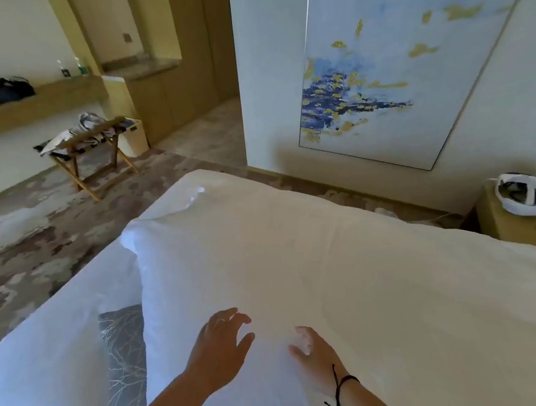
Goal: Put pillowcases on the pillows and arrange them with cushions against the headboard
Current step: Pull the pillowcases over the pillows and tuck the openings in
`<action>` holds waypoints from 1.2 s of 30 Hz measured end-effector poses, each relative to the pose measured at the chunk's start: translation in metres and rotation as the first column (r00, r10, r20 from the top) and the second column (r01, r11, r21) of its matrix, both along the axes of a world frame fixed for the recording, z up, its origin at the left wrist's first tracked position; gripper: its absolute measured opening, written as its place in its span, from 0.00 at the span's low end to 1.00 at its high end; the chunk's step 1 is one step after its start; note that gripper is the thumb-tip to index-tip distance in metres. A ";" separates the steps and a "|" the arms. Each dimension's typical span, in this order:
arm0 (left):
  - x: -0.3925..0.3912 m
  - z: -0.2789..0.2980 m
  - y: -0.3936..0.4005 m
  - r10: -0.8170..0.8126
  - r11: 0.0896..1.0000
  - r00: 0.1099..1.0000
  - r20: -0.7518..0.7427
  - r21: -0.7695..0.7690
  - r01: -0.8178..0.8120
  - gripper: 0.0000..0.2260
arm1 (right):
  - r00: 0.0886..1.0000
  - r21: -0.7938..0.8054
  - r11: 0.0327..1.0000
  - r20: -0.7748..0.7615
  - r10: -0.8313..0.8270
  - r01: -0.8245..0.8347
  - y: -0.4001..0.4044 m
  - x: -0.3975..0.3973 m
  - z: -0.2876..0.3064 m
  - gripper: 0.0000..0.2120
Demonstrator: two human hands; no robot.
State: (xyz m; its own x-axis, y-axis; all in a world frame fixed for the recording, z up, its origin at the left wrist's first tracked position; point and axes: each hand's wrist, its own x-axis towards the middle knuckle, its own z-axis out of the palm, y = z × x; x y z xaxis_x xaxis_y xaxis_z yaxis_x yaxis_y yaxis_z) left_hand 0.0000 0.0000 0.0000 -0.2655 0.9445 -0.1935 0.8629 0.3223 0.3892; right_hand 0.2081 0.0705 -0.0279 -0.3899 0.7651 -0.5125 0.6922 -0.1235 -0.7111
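Both hands (pixel 264 345) rest on pillow (pixel 233 268) — pillowcase on.

Bare forearms; black cord bracelet (pixel 341 388) on right wrist.

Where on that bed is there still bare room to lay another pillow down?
The widest bare stretch is the white bed right of the right hand, toward the nightstand. It is crowded at left: the white pillow under the left hand hems in the grey patterned cushion.
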 end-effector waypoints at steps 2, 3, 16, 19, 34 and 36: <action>-0.034 -0.019 0.043 -0.163 0.986 0.973 -0.165 0.010 0.166 0.20 | 0.993 -0.015 0.993 0.007 -0.114 0.114 0.020 -0.031 -0.008 0.26; -0.047 -0.029 0.066 -0.244 0.969 0.939 -0.241 -0.020 0.247 0.25 | 0.987 -0.021 0.987 0.005 -0.161 0.161 0.031 -0.043 -0.011 0.28; -0.108 -0.136 0.199 -0.491 0.806 0.774 -0.400 0.130 0.578 0.28 | 0.859 -0.042 0.864 0.147 -0.491 0.501 0.151 -0.096 -0.099 0.32; -0.117 -0.148 0.194 -0.514 0.792 0.766 -0.386 0.129 0.596 0.28 | 0.838 -0.077 0.837 0.123 -0.532 0.542 0.156 -0.095 -0.113 0.33; -0.150 -0.149 0.141 -0.560 0.750 0.747 -0.359 0.164 0.641 0.29 | 0.866 -0.056 0.876 0.196 -0.461 0.479 0.111 -0.123 -0.118 0.27; -0.151 -0.140 0.130 -0.568 0.746 0.750 -0.340 0.172 0.643 0.28 | 0.869 0.015 0.887 0.196 -0.454 0.461 0.095 -0.127 -0.106 0.22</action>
